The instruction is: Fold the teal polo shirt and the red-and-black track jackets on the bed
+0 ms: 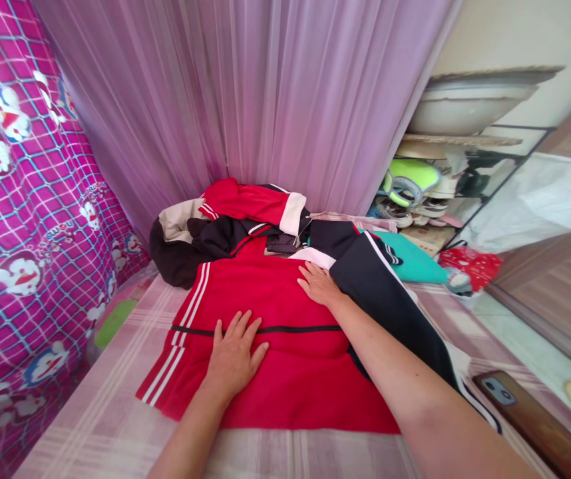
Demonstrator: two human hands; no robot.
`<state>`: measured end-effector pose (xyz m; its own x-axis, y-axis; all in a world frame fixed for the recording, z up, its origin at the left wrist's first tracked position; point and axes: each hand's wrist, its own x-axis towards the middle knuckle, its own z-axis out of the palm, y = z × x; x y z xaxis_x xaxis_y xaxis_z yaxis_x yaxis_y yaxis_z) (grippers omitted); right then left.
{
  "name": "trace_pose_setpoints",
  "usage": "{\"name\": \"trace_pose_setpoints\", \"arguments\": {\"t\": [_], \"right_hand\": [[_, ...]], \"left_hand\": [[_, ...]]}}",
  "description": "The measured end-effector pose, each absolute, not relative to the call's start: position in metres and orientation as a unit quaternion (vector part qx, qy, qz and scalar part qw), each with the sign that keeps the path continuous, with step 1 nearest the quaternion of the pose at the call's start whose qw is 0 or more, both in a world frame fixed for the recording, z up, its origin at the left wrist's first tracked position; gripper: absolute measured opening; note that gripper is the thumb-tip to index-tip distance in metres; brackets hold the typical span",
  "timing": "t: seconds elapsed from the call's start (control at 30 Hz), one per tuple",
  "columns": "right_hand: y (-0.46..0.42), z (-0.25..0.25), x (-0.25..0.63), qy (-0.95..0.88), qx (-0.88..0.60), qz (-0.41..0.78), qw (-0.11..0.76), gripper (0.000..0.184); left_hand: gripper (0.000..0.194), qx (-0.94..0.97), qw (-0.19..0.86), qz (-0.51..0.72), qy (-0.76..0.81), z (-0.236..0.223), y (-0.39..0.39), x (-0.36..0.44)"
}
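Both hands flat on the red jacket (pixel 275 346): left hand (pixel 235 352) near its middle, right hand (pixel 319 285) nearer its collar, grip wide, holding nothing.

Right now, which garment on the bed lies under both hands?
The red jacket with white side stripes: left hand and right hand press flat on it, unlike the dark trousers beside it.

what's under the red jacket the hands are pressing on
The red jacket lies flat on a plaid sheet, which shows around its edges. Both the left hand and right hand rest on top. Anything beneath its middle is covered.
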<state>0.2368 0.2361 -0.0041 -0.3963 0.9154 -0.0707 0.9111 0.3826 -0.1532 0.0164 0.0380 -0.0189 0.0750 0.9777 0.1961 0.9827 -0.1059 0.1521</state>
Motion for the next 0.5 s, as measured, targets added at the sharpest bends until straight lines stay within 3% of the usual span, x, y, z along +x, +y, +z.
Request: {"name": "trace_pose_setpoints", "arguments": {"t": [0.23,0.5], "right_hand": [[0.256,-0.008,0.235,-0.836,-0.543,0.012,0.076,0.051],[0.236,-0.006,0.225,-0.836,-0.541,0.020,0.089,0.050]], "left_hand": [[0.051,-0.734,0.009,-0.121,-0.668,-0.019,0.036,0.017],[0.053,-0.737,0.005,-0.123,-0.664,-0.018,0.036,0.017]]}}
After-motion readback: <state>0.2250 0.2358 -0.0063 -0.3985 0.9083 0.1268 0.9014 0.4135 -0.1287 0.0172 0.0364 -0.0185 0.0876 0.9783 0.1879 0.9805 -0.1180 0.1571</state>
